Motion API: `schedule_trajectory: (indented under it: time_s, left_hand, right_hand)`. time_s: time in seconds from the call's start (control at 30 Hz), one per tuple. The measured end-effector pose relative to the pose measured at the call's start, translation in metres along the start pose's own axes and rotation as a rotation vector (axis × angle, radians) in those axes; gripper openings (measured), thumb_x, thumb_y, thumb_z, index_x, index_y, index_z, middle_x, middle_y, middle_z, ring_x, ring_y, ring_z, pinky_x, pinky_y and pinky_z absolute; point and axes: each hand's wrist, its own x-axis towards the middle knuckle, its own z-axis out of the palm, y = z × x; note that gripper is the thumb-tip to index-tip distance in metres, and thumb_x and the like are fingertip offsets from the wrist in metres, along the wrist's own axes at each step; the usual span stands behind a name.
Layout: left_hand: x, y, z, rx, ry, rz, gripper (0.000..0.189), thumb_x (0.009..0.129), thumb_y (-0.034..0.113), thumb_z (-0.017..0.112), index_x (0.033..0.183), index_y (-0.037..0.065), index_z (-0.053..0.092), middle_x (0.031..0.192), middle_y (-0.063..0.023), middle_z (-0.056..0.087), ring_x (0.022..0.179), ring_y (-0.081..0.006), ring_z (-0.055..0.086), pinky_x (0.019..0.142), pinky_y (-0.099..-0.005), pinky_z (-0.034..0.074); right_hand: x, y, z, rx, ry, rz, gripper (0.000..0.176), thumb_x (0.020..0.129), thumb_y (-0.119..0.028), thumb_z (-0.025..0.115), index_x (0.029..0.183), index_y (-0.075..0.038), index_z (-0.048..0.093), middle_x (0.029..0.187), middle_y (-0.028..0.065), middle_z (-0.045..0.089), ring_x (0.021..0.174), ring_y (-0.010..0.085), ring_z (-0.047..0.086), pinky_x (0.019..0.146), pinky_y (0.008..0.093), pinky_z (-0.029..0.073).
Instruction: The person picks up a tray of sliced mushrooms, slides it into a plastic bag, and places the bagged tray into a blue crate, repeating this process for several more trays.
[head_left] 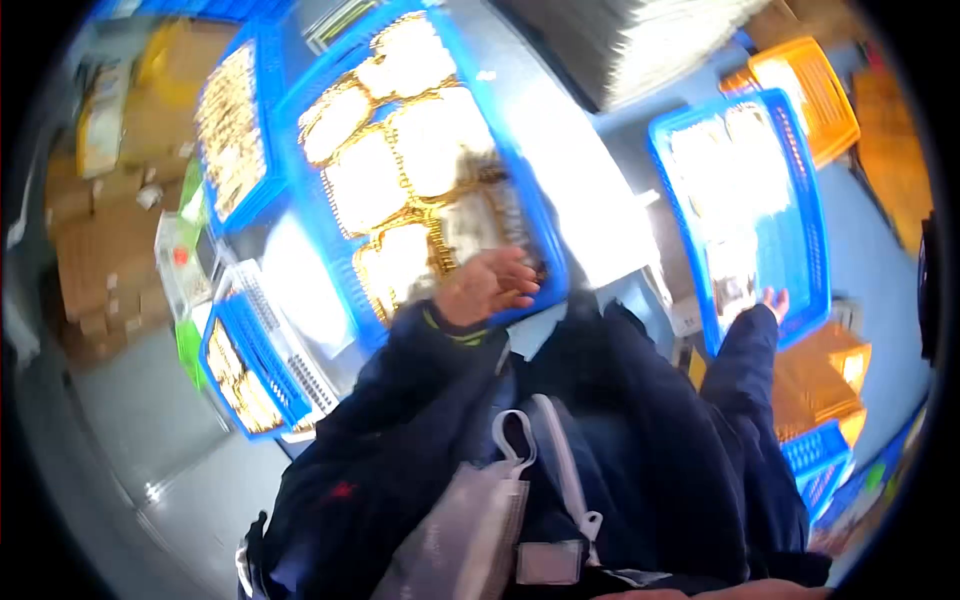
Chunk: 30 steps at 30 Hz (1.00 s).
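The glare-lit surface [600,205] supports a blue basket [530,200] of gold-edged packs [365,185], apparently laid flat for separate access. Hands apart: left [485,287] open above them, right [775,303] at another basket [785,240], grip indeterminable.

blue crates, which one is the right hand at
The long crate beside the orange crate; the right hand is at its near end, the left hand over the largest crate.
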Motion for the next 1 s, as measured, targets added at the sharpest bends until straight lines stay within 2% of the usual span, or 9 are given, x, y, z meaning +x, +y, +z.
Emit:
schedule_trajectory:
  time_s: [0.13,0.2,0.27,0.37,0.43,0.53,0.67,0.73,1.0]
  left_hand:
    - [-0.081,0.007,-0.011,0.234,0.107,0.252,0.037,0.093,0.027,0.034,0.118,0.0,0.041,0.103,-0.021,0.054,0.095,-0.0298,0.055,0.083,-0.0407,0.045]
    - [-0.132,0.008,-0.029,0.274,0.268,0.428,0.035,0.094,0.028,0.033,0.106,0.0,0.049,0.087,-0.0161,0.058,0.08,-0.0261,0.059,0.072,-0.036,0.049]
    - [-0.185,0.018,-0.032,0.465,0.702,0.629,0.035,0.093,0.031,0.037,0.086,0.0,0.053,0.059,-0.0071,0.05,0.056,-0.0199,0.053,0.053,-0.0315,0.046]
    - [-0.274,0.015,-0.076,0.317,1.121,0.776,0.033,0.091,0.03,0.042,0.085,-0.001,0.052,0.049,-0.0047,0.04,0.046,-0.0173,0.044,0.046,-0.0303,0.042]
    - [-0.333,0.009,-0.103,0.265,1.253,0.786,0.032,0.09,0.03,0.043,0.086,-0.001,0.052,0.049,-0.0049,0.042,0.046,-0.0171,0.045,0.047,-0.0303,0.043]
    - [-0.396,-0.024,-0.137,0.17,1.274,0.735,0.031,0.09,0.029,0.044,0.089,0.0,0.052,0.052,-0.006,0.047,0.048,-0.017,0.049,0.051,-0.0294,0.046]
    - [-0.446,-0.053,-0.169,0.158,1.197,0.604,0.025,0.089,0.027,0.046,0.093,0.004,0.053,0.058,-0.0078,0.055,0.053,-0.0164,0.055,0.052,-0.0263,0.046]
    - [-0.461,-0.053,-0.17,0.045,1.157,0.563,0.024,0.089,0.025,0.045,0.094,0.004,0.053,0.06,-0.0073,0.056,0.052,-0.0148,0.055,0.052,-0.0255,0.046]
    - [-0.459,-0.05,-0.215,0.416,1.163,0.727,0.021,0.086,0.023,0.05,0.096,0.005,0.056,0.069,-0.0085,0.058,0.061,-0.0178,0.058,0.056,-0.0283,0.048]
  right_hand:
    - [-0.098,-0.227,0.065,0.311,-0.587,-0.096,0.028,0.085,-0.011,0.054,0.113,-0.007,0.051,0.106,0.0068,0.055,0.095,0.0147,0.052,0.08,0.0269,0.042]
    - [-0.193,-0.324,0.078,0.32,-0.884,-0.393,0.024,0.085,-0.01,0.053,0.109,-0.005,0.052,0.098,0.0063,0.057,0.089,0.0135,0.055,0.077,0.0247,0.043]
    - [-0.312,-0.4,0.082,0.398,-1.134,-0.476,0.024,0.084,-0.004,0.054,0.108,-0.003,0.052,0.086,0.0029,0.058,0.078,0.0091,0.055,0.069,0.0207,0.044]
    - [-0.485,-0.47,0.075,0.363,-1.46,-1.031,0.012,0.08,-0.003,0.057,0.092,0.0,0.059,0.084,0.0119,0.062,0.073,0.0194,0.061,0.066,0.0262,0.047]
    - [-0.59,-0.463,0.09,0.402,-1.59,-1.376,0.019,0.077,-0.01,0.058,0.094,-0.004,0.06,0.087,0.013,0.061,0.08,0.0272,0.06,0.069,0.0315,0.048]
    - [-0.721,-0.418,0.123,-0.156,-1.83,-1.721,0.049,0.08,-0.019,0.053,0.125,-0.008,0.038,0.13,0.013,0.037,0.121,0.0268,0.035,0.097,0.0345,0.034]
    - [-0.83,-0.356,0.168,-0.858,-1.36,-1.824,0.048,0.089,-0.024,0.027,0.135,-0.016,0.02,0.143,0.0079,0.014,0.131,0.0252,0.015,0.102,0.0505,0.018]
    - [-0.832,-0.338,0.185,-0.97,-1.338,-1.825,0.052,0.088,-0.026,0.032,0.136,-0.015,0.017,0.144,0.0082,0.007,0.131,0.0314,0.01,0.101,0.0534,0.017]
    - [-0.819,-0.344,0.189,-0.641,-1.427,-2.025,0.036,0.085,-0.02,0.038,0.12,-0.014,0.04,0.128,0.0063,0.037,0.117,0.0276,0.038,0.088,0.0409,0.041]
